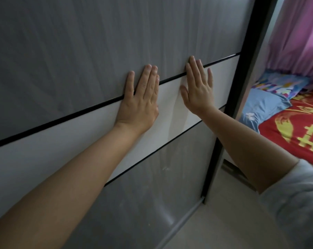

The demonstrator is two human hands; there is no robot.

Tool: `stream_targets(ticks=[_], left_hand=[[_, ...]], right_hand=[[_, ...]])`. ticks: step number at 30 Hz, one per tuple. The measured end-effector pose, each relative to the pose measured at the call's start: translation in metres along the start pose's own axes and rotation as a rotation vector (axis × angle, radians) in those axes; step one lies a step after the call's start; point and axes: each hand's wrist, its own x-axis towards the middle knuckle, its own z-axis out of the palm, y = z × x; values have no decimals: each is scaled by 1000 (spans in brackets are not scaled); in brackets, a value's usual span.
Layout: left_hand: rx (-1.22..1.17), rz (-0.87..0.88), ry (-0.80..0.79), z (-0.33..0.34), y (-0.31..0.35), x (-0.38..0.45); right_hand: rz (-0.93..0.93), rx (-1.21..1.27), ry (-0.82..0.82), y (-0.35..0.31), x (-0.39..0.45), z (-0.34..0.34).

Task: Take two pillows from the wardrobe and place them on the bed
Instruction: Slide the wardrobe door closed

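A grey wardrobe sliding door (71,60) with a white band across its middle fills most of the view and stands closed. My left hand (141,101) lies flat on the door with fingers together, across the black strip above the white band. Just to its right, my right hand (198,87) also presses flat on the door, fingers spread. Neither hand holds anything. The wardrobe's inside is hidden, so no wardrobe pillows show. The bed (295,126) with a red and gold cover is at the right, past the door's dark frame (241,78).
On the bed lie a blue pillow (263,103) and a multicoloured pillow (281,83) near its head. A pink curtain (299,33) hangs behind the bed. Pale floor (223,221) runs along the wardrobe's bottom rail at the lower right.
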Motion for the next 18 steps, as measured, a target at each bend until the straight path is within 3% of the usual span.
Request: stream_targets(ticks=[6, 11, 18], left_hand=[[0, -26, -62, 3, 40, 49], [14, -77, -50, 12, 46, 53], [55, -93, -97, 12, 52, 56]], right_hand=[[-62, 98, 18, 63, 19, 10], [-179, 47, 47, 74, 31, 15], [-371, 77, 274, 106, 41, 26]])
